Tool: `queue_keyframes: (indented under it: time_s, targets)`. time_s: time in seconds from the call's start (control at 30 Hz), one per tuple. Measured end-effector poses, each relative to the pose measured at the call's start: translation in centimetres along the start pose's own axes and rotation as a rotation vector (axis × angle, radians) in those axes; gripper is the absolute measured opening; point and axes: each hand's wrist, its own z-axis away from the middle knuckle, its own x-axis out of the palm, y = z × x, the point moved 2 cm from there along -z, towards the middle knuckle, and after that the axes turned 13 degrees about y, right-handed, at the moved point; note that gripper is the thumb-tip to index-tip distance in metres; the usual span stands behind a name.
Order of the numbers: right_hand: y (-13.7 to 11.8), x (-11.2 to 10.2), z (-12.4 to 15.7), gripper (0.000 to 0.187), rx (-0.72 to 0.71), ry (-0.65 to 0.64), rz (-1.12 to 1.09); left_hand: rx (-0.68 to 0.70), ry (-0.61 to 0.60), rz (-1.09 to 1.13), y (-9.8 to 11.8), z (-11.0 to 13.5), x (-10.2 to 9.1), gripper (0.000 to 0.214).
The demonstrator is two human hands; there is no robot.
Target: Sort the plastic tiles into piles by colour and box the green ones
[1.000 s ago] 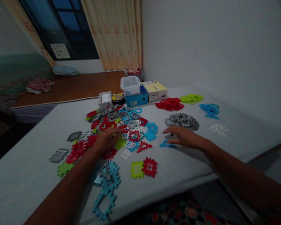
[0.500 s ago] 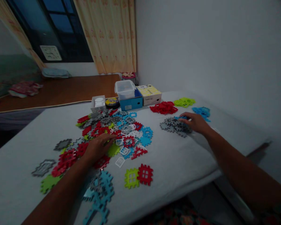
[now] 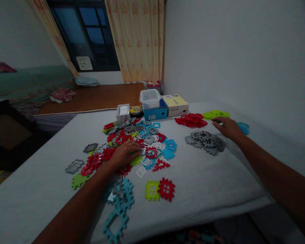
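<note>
Midway, it seems, through a sort by colour, a person works a cloth-covered counter [image 3: 198, 189] in the head camera's view, the mixed heap [image 3: 125, 129] of notched plastic pieces sprawling left of centre. On the far right, what looks like the finished part lies in single-colour lots: a red pile [image 3: 190, 120], a lime pile [image 3: 220, 114], a grey pile [image 3: 203, 141] and a blue pile [image 3: 244, 128]. Much appears left to do: red, grey, blue and lime pieces lie tangled together with white window pieces [image 3: 141, 172], and a run of blue pieces [image 3: 116, 226] trails toward the near edge. A lime square [image 3: 151, 190] and a red square [image 3: 167, 189] sit touching in front, apart from the rest.

The left hand [image 3: 127, 154] lies low over the heap, fingers slightly curled; whether they grip a piece cannot be told. The right hand [image 3: 227, 127] is beyond the grey pile, near the lime one, its fingers narrowly set, with a small pale spot at their tips too blurred to identify.

Dim light softens detail. The right hand covers part of the blue pile, its forearm hides the cloth beneath, and the left forearm masks pieces under it.
</note>
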Motion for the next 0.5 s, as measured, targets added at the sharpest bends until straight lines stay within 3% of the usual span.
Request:
queue_keyframes:
  time_s: [0.13, 0.23, 0.33, 0.5]
  targets:
    - [-12.5, 2.3, 2.6, 0.028, -0.338, -0.313, -0.378, 0.011, 0.029, -0.014, 0.0, 0.1, 0.1, 0.025]
    - [-17.9, 3.7, 4.7, 0.035, -0.465, -0.406, -0.400, 0.039, 0.044, -0.023, 0.0, 0.3, 0.2, 0.024]
    - [-19.0, 4.9, 5.2, 0.037, -0.439, -0.453, -0.400, 0.056, 0.064, -0.024, 0.1, 0.4, 0.2, 0.024]
    - [-17.8, 5.8, 5.1, 0.043, -0.217, -0.532, -0.555, 0.066, 0.062, -0.024, 0.0, 0.3, 0.3, 0.024]
